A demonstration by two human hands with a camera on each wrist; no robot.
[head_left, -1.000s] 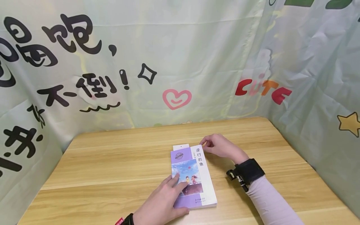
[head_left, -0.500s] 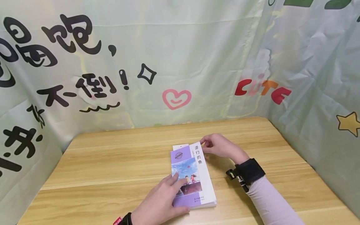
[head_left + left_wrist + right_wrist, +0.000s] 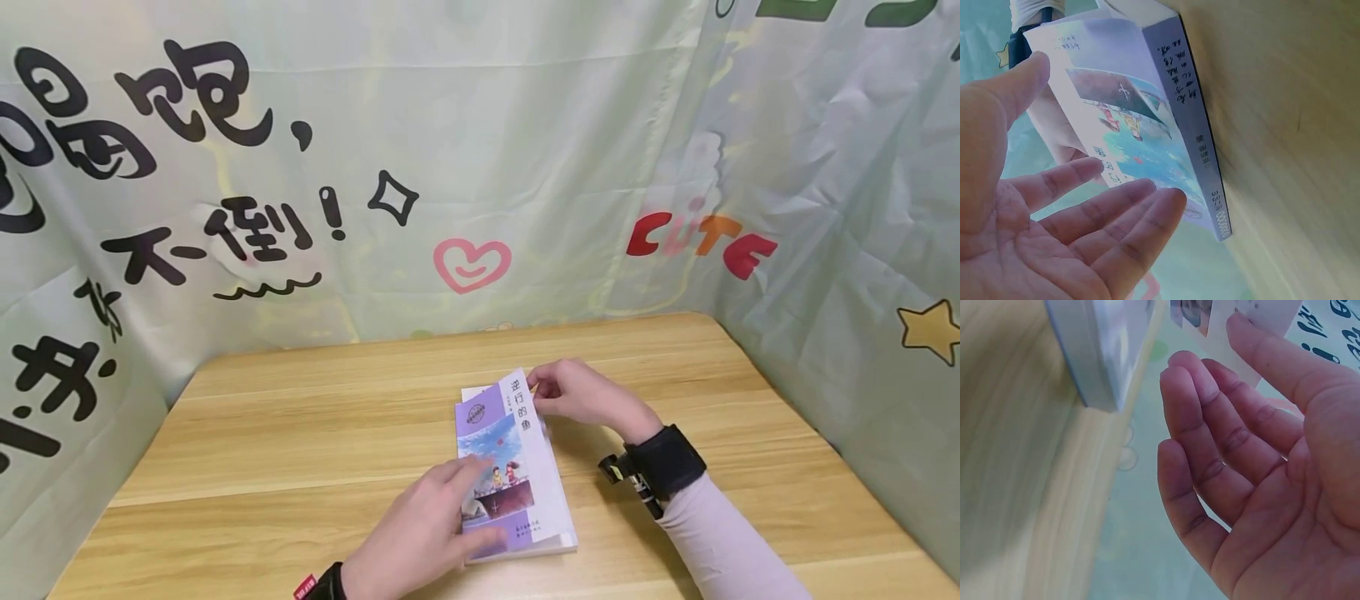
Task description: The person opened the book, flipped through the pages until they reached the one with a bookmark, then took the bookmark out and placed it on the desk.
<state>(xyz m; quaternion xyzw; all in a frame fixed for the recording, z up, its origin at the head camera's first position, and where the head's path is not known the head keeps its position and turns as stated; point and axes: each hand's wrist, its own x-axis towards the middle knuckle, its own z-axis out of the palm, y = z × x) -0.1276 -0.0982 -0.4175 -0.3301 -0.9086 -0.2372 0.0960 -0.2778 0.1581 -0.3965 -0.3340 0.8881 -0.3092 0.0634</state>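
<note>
A paperback book (image 3: 491, 437) lies on the wooden table, its purple and white front cover tilted up along the right side. At the top right corner, my right hand (image 3: 585, 396) pinches that cover (image 3: 1275, 314), thumb on one face and fingers behind it. The page block (image 3: 1088, 350) stays down on the table in the right wrist view. My left hand (image 3: 420, 525) is over the lower left of the book, fingers loosely spread. In the left wrist view the spine (image 3: 1194, 125) faces the camera. A white card edge (image 3: 471, 392) sticks out past the book's top.
The wooden table (image 3: 300, 433) reaches back to a pale green printed curtain (image 3: 570, 150), which hangs behind it and along both sides. Black straps with a small camera (image 3: 615, 469) sit on the right wrist.
My right hand has raised the cover's right side and shifted slightly left with it. My left hand, earlier resting on the cover, has eased a little leftward and its fingers have lifted.
</note>
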